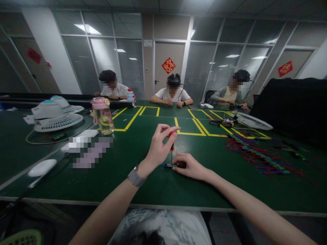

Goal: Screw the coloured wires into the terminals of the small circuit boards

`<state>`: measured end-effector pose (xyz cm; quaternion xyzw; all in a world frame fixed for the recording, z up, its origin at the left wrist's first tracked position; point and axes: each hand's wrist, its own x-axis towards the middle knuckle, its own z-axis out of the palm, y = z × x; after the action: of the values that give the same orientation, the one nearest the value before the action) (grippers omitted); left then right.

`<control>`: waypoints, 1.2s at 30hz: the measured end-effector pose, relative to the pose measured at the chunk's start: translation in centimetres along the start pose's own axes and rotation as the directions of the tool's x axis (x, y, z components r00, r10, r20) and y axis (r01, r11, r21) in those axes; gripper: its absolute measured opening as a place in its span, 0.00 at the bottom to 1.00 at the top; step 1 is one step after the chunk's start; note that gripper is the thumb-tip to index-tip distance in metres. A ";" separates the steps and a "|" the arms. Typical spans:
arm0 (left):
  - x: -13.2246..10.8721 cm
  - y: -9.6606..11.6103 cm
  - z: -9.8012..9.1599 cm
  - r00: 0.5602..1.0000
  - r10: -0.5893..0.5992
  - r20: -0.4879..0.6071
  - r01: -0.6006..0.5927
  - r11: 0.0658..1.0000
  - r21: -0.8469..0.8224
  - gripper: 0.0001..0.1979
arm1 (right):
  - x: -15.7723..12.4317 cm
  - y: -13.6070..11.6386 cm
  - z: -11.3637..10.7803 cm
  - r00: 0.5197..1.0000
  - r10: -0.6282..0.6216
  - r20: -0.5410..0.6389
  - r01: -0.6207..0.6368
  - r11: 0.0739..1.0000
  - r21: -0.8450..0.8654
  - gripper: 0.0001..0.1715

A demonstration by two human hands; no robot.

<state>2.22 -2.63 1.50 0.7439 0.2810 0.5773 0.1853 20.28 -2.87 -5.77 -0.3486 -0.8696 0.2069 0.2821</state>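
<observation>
My left hand (161, 143), with a watch (136, 176) at its wrist, is closed around the orange and black handle of a screwdriver (172, 147). The screwdriver stands upright, its thin shaft running down to a small circuit board (168, 166) lying on the green table (143, 195). My right hand (188, 165) rests on the table with its fingers curled at the board's right end, pressing on it. A dark part shows under the right fingers, too small to make out. A bit of blue wire sticks out at the board's left end.
Bundles of circuit boards with red and blue wires (260, 154) lie on the right. White fan parts (57, 117), a pink-lidded bottle (103, 117) and a white computer mouse (42, 167) stand on the left. Yellow tape (191, 133) marks the table. Three people sit across.
</observation>
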 end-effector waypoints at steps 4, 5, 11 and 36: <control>0.0 0.0 0.2 0.994 -0.048 0.101 0.073 0.963 -0.261 0.17 | 0.0 0.1 0.1 1.000 -0.005 0.012 0.005 1.000 0.003 0.06; 0.0 0.0 0.3 0.988 -0.082 0.129 0.121 0.937 -0.327 0.16 | 0.0 0.1 0.1 1.000 -0.006 0.012 0.006 1.000 0.004 0.06; -0.1 -0.2 0.3 0.998 -0.068 0.005 0.068 0.983 -0.172 0.08 | 0.0 0.1 0.0 1.000 -0.011 0.009 0.011 1.000 0.003 0.07; -0.1 0.4 0.6 0.980 -0.141 0.143 0.183 0.919 -0.348 0.12 | 0.0 0.1 0.2 0.999 -0.009 0.039 0.007 0.999 0.033 0.13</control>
<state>2.87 -2.91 1.52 0.7035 0.2204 0.5578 0.3813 20.19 -2.79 -5.98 -0.3364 -0.8728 0.2267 0.2716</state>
